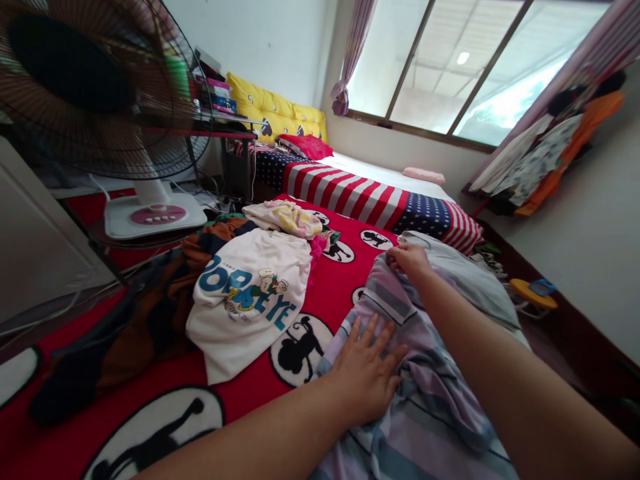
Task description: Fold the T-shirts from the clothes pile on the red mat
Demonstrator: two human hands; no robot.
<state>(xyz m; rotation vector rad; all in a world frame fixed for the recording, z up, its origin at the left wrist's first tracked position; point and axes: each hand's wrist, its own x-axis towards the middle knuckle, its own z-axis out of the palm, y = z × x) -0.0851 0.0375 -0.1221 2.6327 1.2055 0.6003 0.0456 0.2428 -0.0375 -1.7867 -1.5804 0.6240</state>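
Note:
A striped shirt (430,433) in pale purple, grey and blue lies spread and creased on the red blanket (345,287). My left hand (369,373) rests flat on it, fingers spread, just below a folded band with a dark edge (390,305). Farther up, my right hand (409,260) has its fingers closed in a pinch on the shirt's far edge. Beyond that hand is a light grey garment (460,267), partly covered by my right arm. To the left lies a white Popeye shirt (255,287).
An orange-and-dark striped garment (150,327) and a pale yellow-patterned cloth (287,219) lie beside the Popeye shirt. A fan (150,210) stands at the left. Behind is a bed with a flag-patterned cover (340,190). Clothes (545,153) hang at the right.

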